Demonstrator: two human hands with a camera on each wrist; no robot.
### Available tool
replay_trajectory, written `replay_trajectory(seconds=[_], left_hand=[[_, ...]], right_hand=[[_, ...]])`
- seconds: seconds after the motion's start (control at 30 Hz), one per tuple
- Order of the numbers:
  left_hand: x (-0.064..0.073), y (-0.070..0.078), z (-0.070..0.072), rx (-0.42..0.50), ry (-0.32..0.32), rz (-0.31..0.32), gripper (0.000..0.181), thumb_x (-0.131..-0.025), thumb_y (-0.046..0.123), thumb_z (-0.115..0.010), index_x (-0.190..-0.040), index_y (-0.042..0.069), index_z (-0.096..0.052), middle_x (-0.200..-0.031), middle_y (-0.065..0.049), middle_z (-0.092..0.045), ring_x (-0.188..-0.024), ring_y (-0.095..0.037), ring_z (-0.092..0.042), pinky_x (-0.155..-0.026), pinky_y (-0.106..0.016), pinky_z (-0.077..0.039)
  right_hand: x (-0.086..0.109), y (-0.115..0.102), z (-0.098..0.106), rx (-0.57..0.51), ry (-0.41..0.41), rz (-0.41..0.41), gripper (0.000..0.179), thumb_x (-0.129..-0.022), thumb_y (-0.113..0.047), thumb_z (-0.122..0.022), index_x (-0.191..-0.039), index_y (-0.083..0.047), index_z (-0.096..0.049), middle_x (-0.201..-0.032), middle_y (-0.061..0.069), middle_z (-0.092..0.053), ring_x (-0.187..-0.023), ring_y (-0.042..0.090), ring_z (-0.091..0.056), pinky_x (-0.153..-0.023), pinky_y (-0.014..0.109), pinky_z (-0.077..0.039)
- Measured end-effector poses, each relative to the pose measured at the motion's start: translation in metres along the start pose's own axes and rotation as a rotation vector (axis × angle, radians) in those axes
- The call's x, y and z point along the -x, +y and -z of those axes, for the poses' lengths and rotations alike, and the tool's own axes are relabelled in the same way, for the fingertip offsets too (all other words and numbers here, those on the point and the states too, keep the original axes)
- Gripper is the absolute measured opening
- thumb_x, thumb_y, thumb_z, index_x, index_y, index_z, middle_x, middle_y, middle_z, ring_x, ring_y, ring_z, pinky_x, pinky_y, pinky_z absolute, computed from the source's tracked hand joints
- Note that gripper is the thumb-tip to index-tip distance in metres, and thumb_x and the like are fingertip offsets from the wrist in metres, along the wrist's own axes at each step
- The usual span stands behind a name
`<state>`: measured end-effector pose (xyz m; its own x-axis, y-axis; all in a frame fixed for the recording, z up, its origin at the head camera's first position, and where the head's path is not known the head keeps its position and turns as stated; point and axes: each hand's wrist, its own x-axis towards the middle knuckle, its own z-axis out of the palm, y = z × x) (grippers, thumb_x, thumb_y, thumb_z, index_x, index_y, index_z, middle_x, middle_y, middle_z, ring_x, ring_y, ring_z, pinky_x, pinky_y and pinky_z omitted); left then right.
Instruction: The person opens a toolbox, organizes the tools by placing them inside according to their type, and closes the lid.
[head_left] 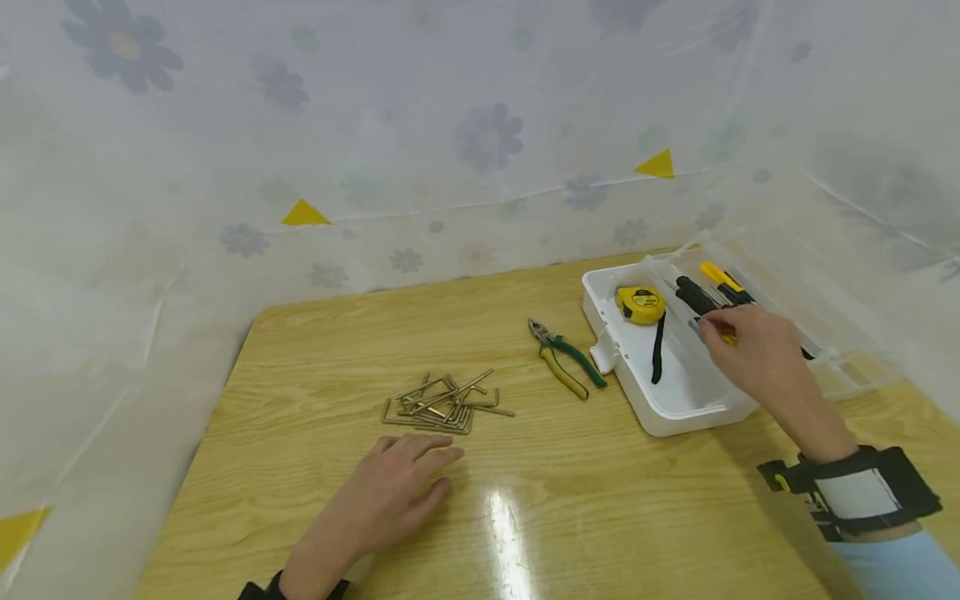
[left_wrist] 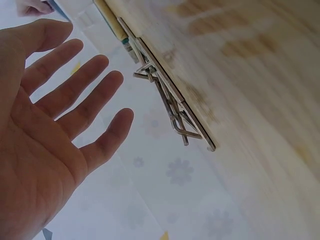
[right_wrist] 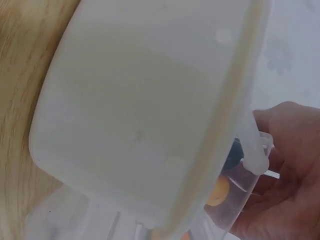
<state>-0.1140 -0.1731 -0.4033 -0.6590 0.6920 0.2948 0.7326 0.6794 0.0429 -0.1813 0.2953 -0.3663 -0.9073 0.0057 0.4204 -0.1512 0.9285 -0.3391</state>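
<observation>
My left hand [head_left: 390, 483] hovers low over the table with fingers loosely spread, just in front of a heap of L-shaped hex keys [head_left: 442, 408]. Its palm [left_wrist: 45, 135] is bare in the left wrist view, and the hex keys [left_wrist: 170, 100] lie beyond the fingertips. My right hand [head_left: 757, 350] reaches into the right side of a white plastic toolbox [head_left: 652, 417], fingers bent down among black-handled tools [head_left: 693, 293]. In the right wrist view the box wall [right_wrist: 135, 110] hides part of the fingers; I cannot tell whether they grip a tool.
Combination pliers [head_left: 562, 358] with green and yellow handles lie left of the box. Inside it sit a yellow tape measure [head_left: 642, 305] with a black strap and a yellow-and-black utility knife [head_left: 723, 279]. The clear lid [head_left: 810, 292] lies open to the right. A flowered sheet [head_left: 450, 167] hangs behind the table.
</observation>
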Motion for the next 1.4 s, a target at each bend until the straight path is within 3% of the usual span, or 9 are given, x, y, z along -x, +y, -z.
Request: replay_trajectory(seconds=[0.17,0.33,0.67,0.8,0.9,0.97,1.07,1.2,1.4], left_hand=[[0.003,-0.001,0.0,0.002,0.008,0.019,0.037,-0.091,0.029,-0.076,-0.127,0.023,-0.071,-0.129,0.002,-0.071,-0.115,-0.019,-0.068,-0.091,-0.043,-0.057],[0.006,-0.001,0.001,0.015,0.013,0.037,0.037,-0.091,0.028,-0.077,-0.127,0.023,-0.071,-0.129,0.002,-0.071,-0.116,-0.018,-0.068,-0.091,-0.043,-0.057],[0.012,-0.003,0.002,0.01,0.038,0.048,0.037,-0.09,0.026,-0.078,-0.126,0.021,-0.072,-0.129,0.0,-0.071,-0.115,-0.018,-0.068,-0.088,-0.044,-0.056],[0.021,-0.007,0.006,-0.013,0.049,0.108,0.037,-0.09,0.026,-0.078,-0.126,0.022,-0.072,-0.13,0.0,-0.071,-0.118,-0.019,-0.066,-0.089,-0.046,-0.056],[0.031,-0.012,0.012,-0.029,0.05,0.168,0.037,-0.09,0.026,-0.077,-0.126,0.023,-0.071,-0.13,0.002,-0.07,-0.118,-0.018,-0.066,-0.09,-0.047,-0.056],[0.037,-0.015,0.016,-0.024,0.052,0.199,0.037,-0.09,0.025,-0.077,-0.127,0.022,-0.071,-0.131,0.001,-0.07,-0.118,-0.02,-0.067,-0.09,-0.048,-0.056],[0.046,-0.02,0.022,-0.007,0.061,0.24,0.038,-0.091,0.023,-0.076,-0.128,0.021,-0.071,-0.131,0.0,-0.07,-0.118,-0.022,-0.067,-0.089,-0.05,-0.056],[0.056,-0.022,0.026,-0.001,0.085,0.259,0.038,-0.09,0.022,-0.077,-0.127,0.019,-0.071,-0.128,-0.002,-0.072,-0.116,-0.023,-0.068,-0.087,-0.051,-0.056],[0.06,-0.02,0.029,0.014,0.074,0.288,0.038,-0.089,0.021,-0.079,-0.127,0.021,-0.071,-0.128,0.0,-0.072,-0.115,-0.022,-0.069,-0.085,-0.05,-0.056]], right_hand=[[0.001,-0.001,-0.006,-0.018,0.058,0.016,0.023,-0.096,-0.014,-0.063,-0.103,0.004,-0.076,-0.101,0.029,-0.072,-0.076,0.04,-0.063,-0.058,0.042,-0.043],[0.001,-0.006,-0.008,-0.017,0.108,-0.005,0.027,-0.097,-0.016,-0.064,-0.107,0.007,-0.074,-0.108,0.033,-0.069,-0.085,0.05,-0.064,-0.064,0.055,-0.047],[0.0,-0.008,-0.013,0.01,0.034,-0.068,0.031,-0.099,-0.021,-0.062,-0.113,0.005,-0.072,-0.123,0.032,-0.066,-0.109,0.056,-0.057,-0.081,0.068,-0.046],[0.001,-0.019,-0.021,-0.005,0.172,0.033,0.023,-0.093,-0.012,-0.067,-0.106,0.006,-0.074,-0.118,0.033,-0.067,-0.109,0.056,-0.058,-0.085,0.069,-0.047],[0.003,-0.04,-0.032,-0.034,0.284,0.195,0.016,-0.087,-0.004,-0.072,-0.098,0.006,-0.075,-0.108,0.031,-0.071,-0.102,0.053,-0.063,-0.081,0.065,-0.052],[0.005,-0.061,-0.038,-0.055,0.279,0.292,0.015,-0.086,-0.004,-0.074,-0.098,0.004,-0.076,-0.107,0.027,-0.073,-0.1,0.048,-0.065,-0.078,0.061,-0.054],[0.006,-0.097,-0.052,-0.09,0.184,0.461,0.017,-0.086,-0.006,-0.076,-0.101,0.002,-0.076,-0.106,0.023,-0.074,-0.097,0.042,-0.068,-0.078,0.055,-0.057],[0.009,-0.154,-0.077,-0.069,-0.095,0.627,0.033,-0.091,-0.017,-0.076,-0.121,-0.004,-0.072,-0.124,0.02,-0.07,-0.111,0.037,-0.067,-0.091,0.052,-0.057],[0.009,-0.225,-0.126,0.052,-0.519,0.73,0.06,-0.102,-0.037,-0.063,-0.157,-0.026,-0.043,-0.164,0.016,-0.035,-0.144,0.048,-0.042,-0.101,0.065,-0.051]])
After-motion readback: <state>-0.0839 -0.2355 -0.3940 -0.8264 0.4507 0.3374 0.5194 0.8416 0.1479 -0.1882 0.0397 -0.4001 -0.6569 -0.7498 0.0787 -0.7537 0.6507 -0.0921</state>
